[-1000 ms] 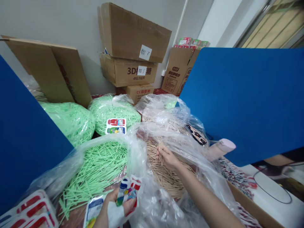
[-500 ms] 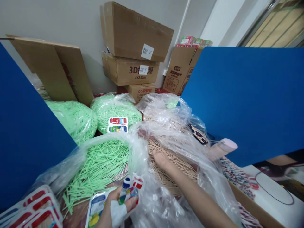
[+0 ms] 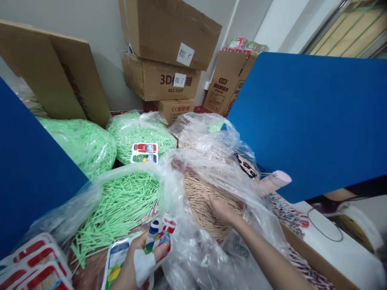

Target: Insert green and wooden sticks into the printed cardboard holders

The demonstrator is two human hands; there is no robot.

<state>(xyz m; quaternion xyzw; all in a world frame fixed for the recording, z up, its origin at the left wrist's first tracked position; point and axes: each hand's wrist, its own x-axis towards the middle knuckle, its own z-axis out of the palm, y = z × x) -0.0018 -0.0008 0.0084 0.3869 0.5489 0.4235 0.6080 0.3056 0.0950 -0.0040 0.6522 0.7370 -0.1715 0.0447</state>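
Observation:
My left hand (image 3: 144, 249), with a white wrap around its thumb side, is closed on a small bottle-shaped packet (image 3: 156, 235) printed in blue, green and red. Below it lies a larger bottle-shaped packet (image 3: 116, 257) with a yellow fruit print. My right hand (image 3: 223, 209) reaches into an open clear plastic bag (image 3: 199, 249) and touches the thin brown sticks (image 3: 196, 191) in it. Its fingers point down among the sticks and are mostly hidden, so its grip does not show. Thin green sticks (image 3: 123, 205) lie loose in the open bag to the left.
Bottle-shaped packs (image 3: 39, 262) are stacked at the lower left. Bags of green sticks (image 3: 81, 141) stand behind, one with a double packet (image 3: 144, 153) on top. Blue panels (image 3: 302, 121) flank both sides. Cardboard boxes (image 3: 163, 78) rise at the back; a pale pink-topped cylinder (image 3: 275, 181) stands right.
My right hand has shifted right and toward me over the brown sticks, its fingers now lower among them. My left hand keeps hold of the packet. The view has shifted slightly.

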